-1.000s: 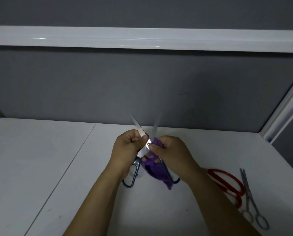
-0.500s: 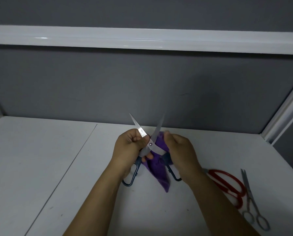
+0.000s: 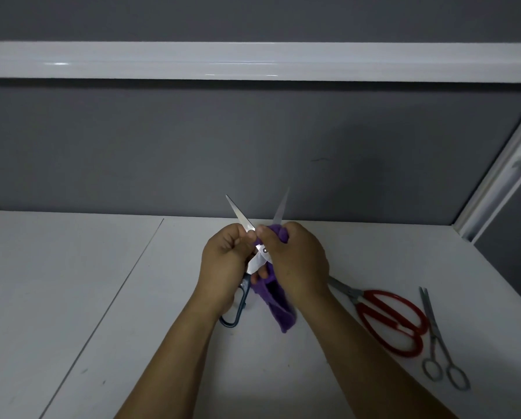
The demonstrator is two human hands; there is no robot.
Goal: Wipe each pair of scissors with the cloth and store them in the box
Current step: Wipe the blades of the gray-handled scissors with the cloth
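Fingers (image 3: pixel 234 237) of my left hand (image 3: pixel 223 269) are curled round the dark-handled scissors (image 3: pixel 260 256), gripping them just below the pivot and holding them off the white table (image 3: pixel 71 282) with blades spread and tips pointing away from me. My right hand (image 3: pixel 300 267) grips the purple cloth (image 3: pixel 279 309), bunched against the right-hand blade; the thumb presses it on near the pivot and the loose end hangs down below my palm.

Status: wiping of this pair is in hand, in my judgement not complete, since only one blade is under the cloth.

Outstanding: the red-handled scissors (image 3: pixel 392 319) lie on the table to my right, blades partly hidden behind my right wrist. The small metal scissors (image 3: pixel 437 337) lie just beside them, further right. Neither shows any sign of handling. Whether either has been wiped cannot be told.

The box is not in view, so nothing can be confirmed as stored. At least two pairs remain to go in, plus the pair I hold.
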